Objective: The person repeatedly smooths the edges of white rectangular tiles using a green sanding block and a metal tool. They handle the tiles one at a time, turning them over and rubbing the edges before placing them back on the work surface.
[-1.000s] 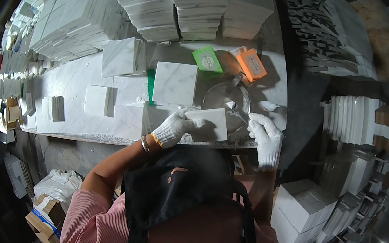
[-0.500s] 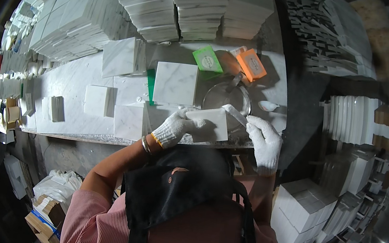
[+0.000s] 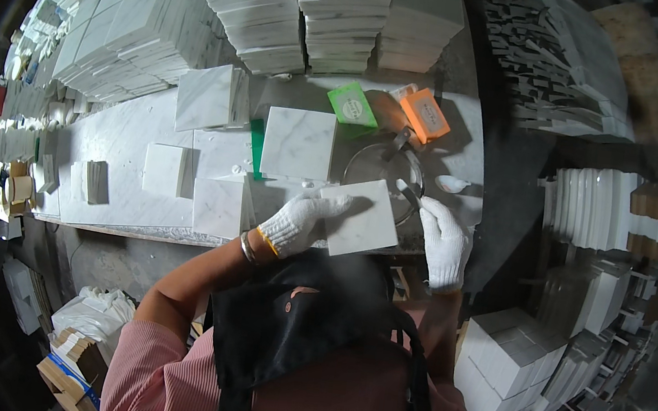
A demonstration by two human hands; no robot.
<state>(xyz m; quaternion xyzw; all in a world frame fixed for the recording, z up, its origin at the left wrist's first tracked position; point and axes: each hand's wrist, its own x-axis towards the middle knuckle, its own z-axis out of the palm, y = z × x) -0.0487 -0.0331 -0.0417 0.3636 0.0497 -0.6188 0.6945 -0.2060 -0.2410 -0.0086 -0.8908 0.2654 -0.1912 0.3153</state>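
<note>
My left hand (image 3: 300, 217), in a white knitted glove, is closed on a square white marble tile (image 3: 366, 220). The tile is held over the front edge of the workbench, its broad face turned up. My gloved right hand (image 3: 445, 240) is closed on a thin flat spatula-like tool (image 3: 408, 192) with a whitish tip. That tip is by the tile's upper right corner; I cannot tell whether they touch. Behind the tile, and partly hidden by it, is a round metal bowl (image 3: 357, 162) with a dark-handled thing at its far rim.
Loose marble tiles (image 3: 297, 142) lie on the workbench (image 3: 108, 166) to the left. Tall tile stacks (image 3: 257, 20) line its back. A green box (image 3: 353, 106) and an orange box (image 3: 425, 115) lie beyond the bowl. White boxes (image 3: 503, 358) stand at the lower right.
The tile has turned and tilted, and now shows more of its face. My right hand has drawn the tool's tip slightly right, from above the tile's edge to beside its corner.
</note>
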